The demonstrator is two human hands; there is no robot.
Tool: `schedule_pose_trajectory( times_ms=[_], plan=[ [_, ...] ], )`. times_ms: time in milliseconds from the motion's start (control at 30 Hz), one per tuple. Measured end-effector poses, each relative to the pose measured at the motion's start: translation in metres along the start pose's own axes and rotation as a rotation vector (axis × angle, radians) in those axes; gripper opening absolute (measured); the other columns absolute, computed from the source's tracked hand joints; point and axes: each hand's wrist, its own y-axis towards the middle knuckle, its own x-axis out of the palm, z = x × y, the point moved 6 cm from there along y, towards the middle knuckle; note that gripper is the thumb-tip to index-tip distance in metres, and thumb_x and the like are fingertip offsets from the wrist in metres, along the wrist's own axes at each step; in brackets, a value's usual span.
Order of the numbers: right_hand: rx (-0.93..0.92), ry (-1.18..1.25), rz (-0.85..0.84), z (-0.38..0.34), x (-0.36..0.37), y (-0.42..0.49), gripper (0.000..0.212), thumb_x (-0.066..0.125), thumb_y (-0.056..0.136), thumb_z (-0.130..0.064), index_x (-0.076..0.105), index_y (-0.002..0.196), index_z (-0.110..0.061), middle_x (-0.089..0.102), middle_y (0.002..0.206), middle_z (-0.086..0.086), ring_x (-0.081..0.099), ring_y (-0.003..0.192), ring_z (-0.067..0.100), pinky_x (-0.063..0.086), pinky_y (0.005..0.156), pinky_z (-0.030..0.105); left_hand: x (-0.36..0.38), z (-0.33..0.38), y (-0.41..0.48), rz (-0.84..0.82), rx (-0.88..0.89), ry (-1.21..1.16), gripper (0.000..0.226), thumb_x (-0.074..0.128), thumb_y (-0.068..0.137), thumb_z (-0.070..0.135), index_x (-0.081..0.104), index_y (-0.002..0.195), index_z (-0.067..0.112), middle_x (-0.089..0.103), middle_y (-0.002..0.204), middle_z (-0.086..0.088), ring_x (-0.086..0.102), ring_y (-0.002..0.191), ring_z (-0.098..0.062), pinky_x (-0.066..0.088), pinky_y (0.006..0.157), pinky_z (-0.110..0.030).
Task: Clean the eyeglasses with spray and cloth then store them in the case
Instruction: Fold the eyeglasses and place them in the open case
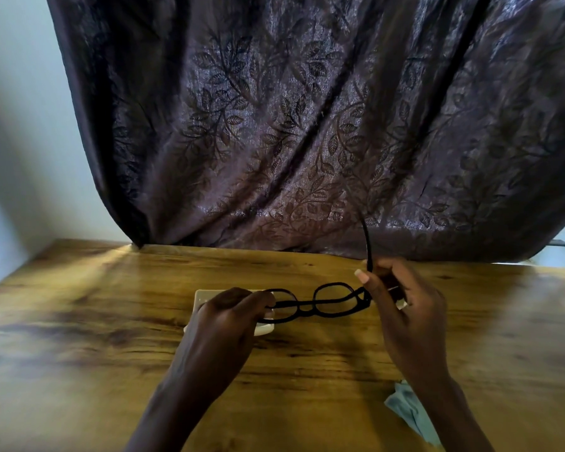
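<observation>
above one table point(95, 321), two hands point(225, 321) point(405, 308) hold one pair of eyeglasses point(307, 306).

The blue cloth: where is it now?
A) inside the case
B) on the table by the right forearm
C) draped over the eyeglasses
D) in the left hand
B: the blue cloth lies on the table beside the right forearm, while the left hand and right hand hold the eyeglasses.
</observation>
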Motion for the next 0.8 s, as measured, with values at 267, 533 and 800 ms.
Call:
schedule_pose_trajectory(
  times_ms=[267, 533, 800],
  plan=[
    [-0.092, -0.133, -0.201, 0.004, 0.017, -0.007, 0.028, 0.050, 0.084, -0.029, 0.070, 0.082, -0.009, 0.060, 0.075, -0.007, 0.051, 0.071, 0.003, 0.040, 0.060, 0.017, 0.000, 0.005, 0.002, 0.017, 0.044, 0.002, 0.049, 0.070, 0.066, -0.013, 0.051, 0.098, 0.017, 0.070, 0.083, -0.011, 0.068, 0.072, -0.015, 0.057, 0.054, -0.024],
    [-0.052, -0.180, -0.364, 0.006, 0.025, -0.010, 0.028, 0.049, 0.085, -0.030, 0.071, 0.084, -0.013, 0.063, 0.079, -0.003, 0.053, 0.075, 0.013, 0.036, 0.066, 0.017, -0.004, 0.011, 0.004, 0.047, 0.034, 0.090, 0.022, 0.057, 0.069, -0.002, 0.065, 0.087, 0.008, 0.071, 0.078, -0.011, 0.069, 0.070, -0.018, 0.056, 0.048, -0.026],
    [-0.004, -0.156, -0.380, 0.011, 0.025, -0.014, 0.026, 0.047, 0.085, -0.018, 0.071, 0.095, -0.014, 0.054, 0.079, -0.004, 0.052, 0.078, 0.015, 0.040, 0.065, 0.023, 0.001, 0.010, 0.003, 0.047, -0.031, 0.116, 0.031, 0.070, 0.059, -0.018, 0.068, 0.084, 0.001, 0.072, 0.079, -0.014, 0.070, 0.072, -0.022, 0.057, 0.048, -0.028]
  ],
)
